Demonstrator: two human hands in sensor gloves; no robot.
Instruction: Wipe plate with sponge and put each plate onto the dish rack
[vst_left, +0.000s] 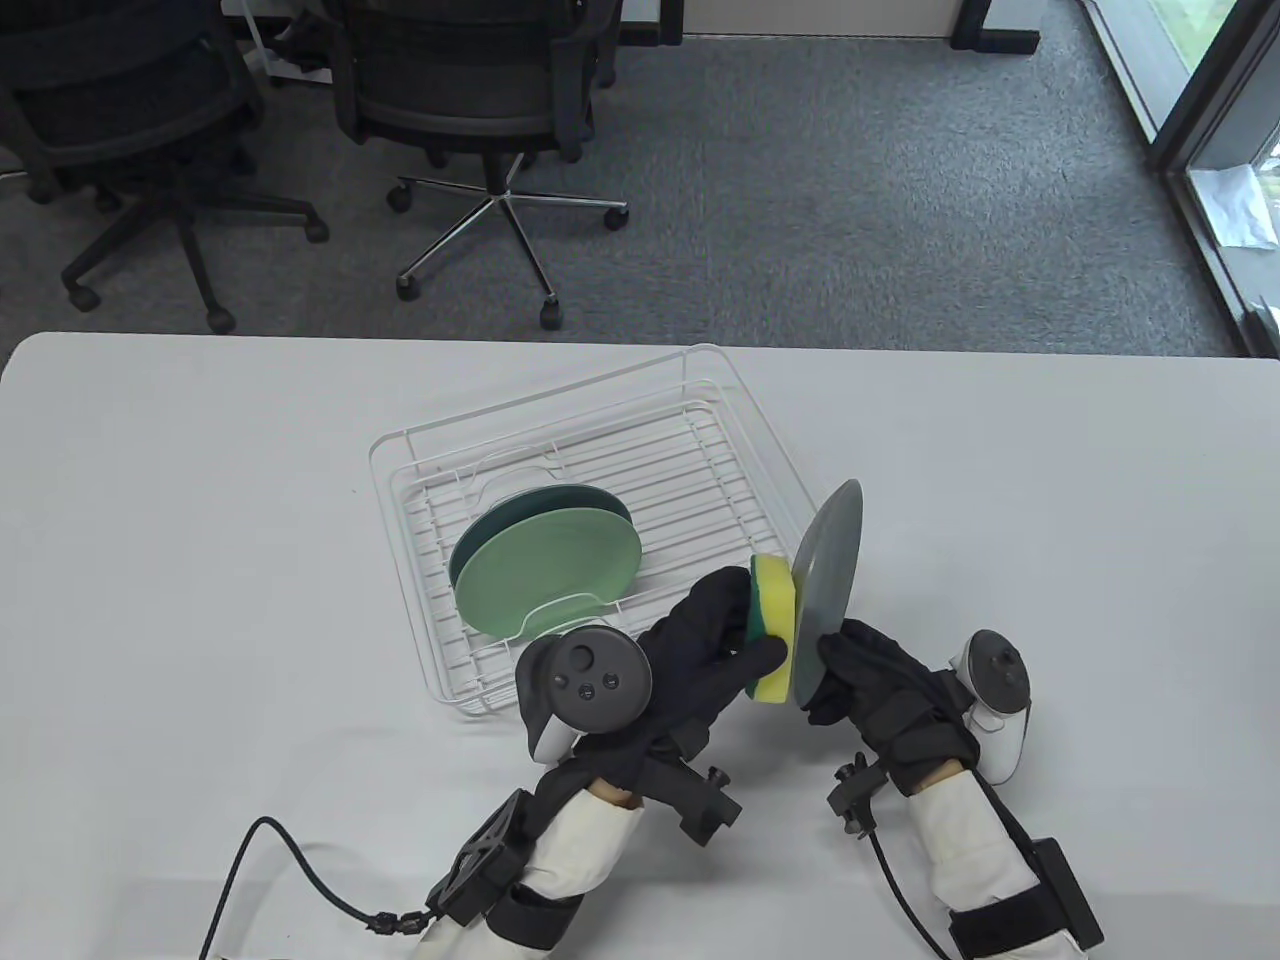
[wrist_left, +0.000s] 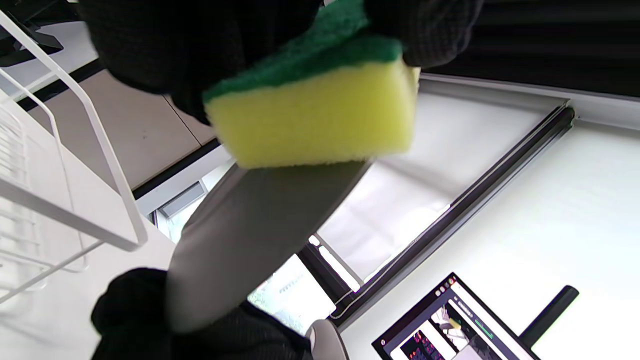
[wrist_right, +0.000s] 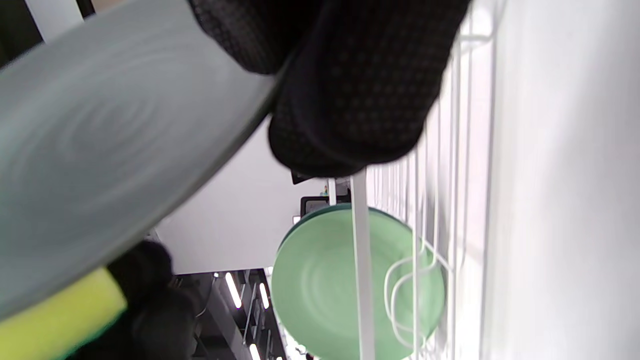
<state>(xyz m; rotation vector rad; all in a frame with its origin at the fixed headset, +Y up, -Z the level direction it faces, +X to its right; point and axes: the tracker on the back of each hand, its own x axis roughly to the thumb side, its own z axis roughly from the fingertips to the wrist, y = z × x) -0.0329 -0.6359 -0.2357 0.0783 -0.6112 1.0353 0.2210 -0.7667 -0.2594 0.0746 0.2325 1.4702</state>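
My right hand grips a grey plate by its lower rim and holds it on edge above the table, right of the rack. My left hand grips a yellow sponge with a green scouring side and presses its yellow face against the plate's left side. The left wrist view shows the sponge lying on the grey plate. The white wire dish rack holds a light green plate leaning in front of a dark green plate. In the right wrist view the grey plate fills the upper left.
The rack's right wall stands just left of the held plate. A black cable trails over the table at the front left. Two office chairs stand on the carpet beyond the table's far edge.
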